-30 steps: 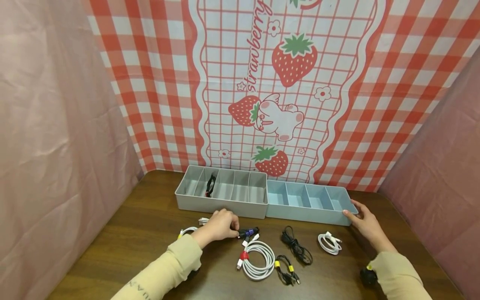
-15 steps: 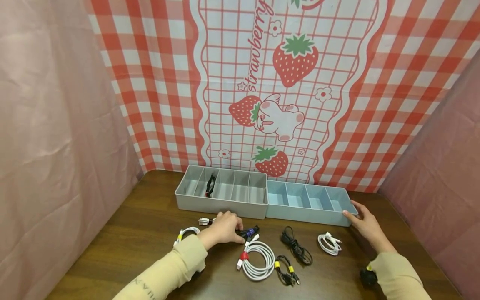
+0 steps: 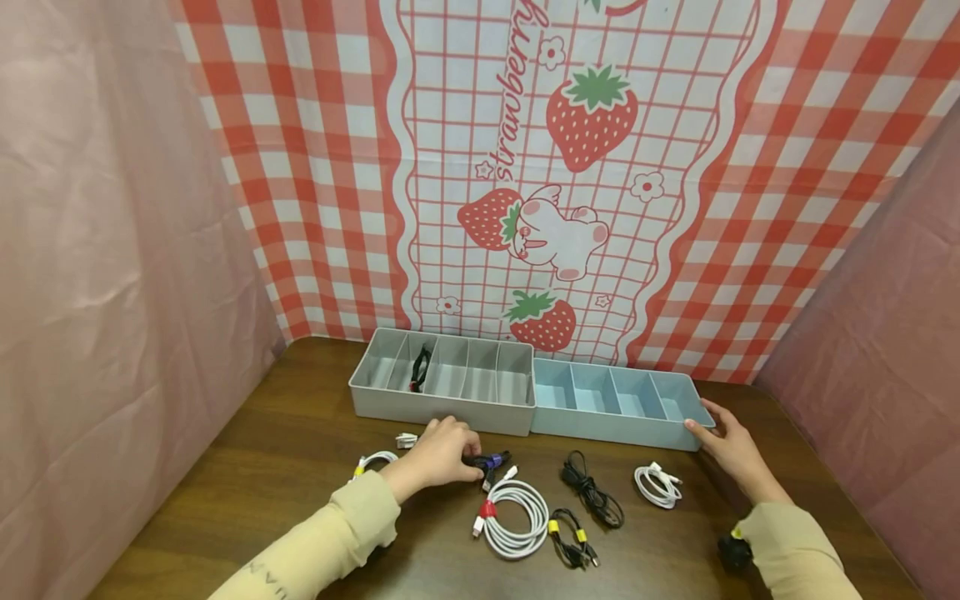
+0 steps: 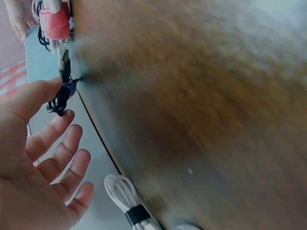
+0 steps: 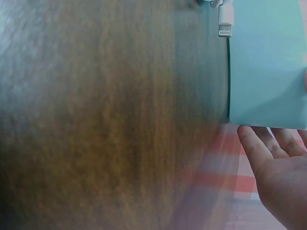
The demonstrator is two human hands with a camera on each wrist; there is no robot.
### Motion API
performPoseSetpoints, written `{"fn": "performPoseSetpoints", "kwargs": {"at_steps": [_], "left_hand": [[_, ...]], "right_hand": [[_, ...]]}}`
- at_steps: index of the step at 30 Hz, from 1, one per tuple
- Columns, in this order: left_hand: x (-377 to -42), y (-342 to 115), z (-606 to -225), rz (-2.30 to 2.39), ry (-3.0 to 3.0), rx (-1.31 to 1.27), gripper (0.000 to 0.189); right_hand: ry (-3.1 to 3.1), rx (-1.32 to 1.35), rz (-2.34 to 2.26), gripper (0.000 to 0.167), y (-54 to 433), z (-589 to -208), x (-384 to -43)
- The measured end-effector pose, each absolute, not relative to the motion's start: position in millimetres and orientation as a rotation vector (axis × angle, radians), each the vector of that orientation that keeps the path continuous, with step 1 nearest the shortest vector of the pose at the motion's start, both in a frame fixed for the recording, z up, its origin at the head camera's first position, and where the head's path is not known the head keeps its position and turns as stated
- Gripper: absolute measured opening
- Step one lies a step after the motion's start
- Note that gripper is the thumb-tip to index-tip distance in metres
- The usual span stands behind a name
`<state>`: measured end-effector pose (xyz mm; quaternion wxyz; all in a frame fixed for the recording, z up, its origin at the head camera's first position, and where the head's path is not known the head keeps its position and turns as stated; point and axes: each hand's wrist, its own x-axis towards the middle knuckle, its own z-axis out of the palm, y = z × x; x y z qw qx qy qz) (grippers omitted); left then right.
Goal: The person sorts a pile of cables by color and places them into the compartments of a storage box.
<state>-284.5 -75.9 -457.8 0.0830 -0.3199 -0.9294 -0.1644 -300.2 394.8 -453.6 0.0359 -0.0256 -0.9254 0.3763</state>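
Note:
My left hand (image 3: pixel 444 452) pinches a bundled black cable (image 3: pixel 474 460) with a purple tie (image 3: pixel 495 461), just in front of the grey divided storage box (image 3: pixel 442 410). In the left wrist view the black cable (image 4: pixel 58 101) lies between thumb and index finger, while the other fingers stay apart. My right hand (image 3: pixel 737 450) holds the right end of the light-blue divided storage box (image 3: pixel 615 427), thumb on its front and fingers along the end wall. Beside the black cable lies a coiled white cable (image 3: pixel 542 533) with a red tie.
A black cable (image 3: pixel 421 367) sits in the grey box's second compartment from the left. On the table are another black cable (image 3: pixel 592 492), a yellow-tied black cable (image 3: pixel 573 542), and white cables (image 3: pixel 658 487) (image 3: pixel 407 441) (image 3: pixel 381 457). A checkered cloth (image 3: pixel 330 183) hangs behind.
The purple-tied black cable has shifted slightly left with my left hand's fingers on it. My right hand stays on the blue box.

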Motion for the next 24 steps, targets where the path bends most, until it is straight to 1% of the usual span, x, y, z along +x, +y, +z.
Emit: {"fn": "performPoseSetpoints", "kwargs": {"at_steps": [24], "left_hand": [[-273.7, -94.6, -444.1, -0.477, -2.657, -0.919, 0.02]], "right_hand": [[-2.828, -0.065, 1.197, 0.08, 393.4, -452.6, -298.5]]}}
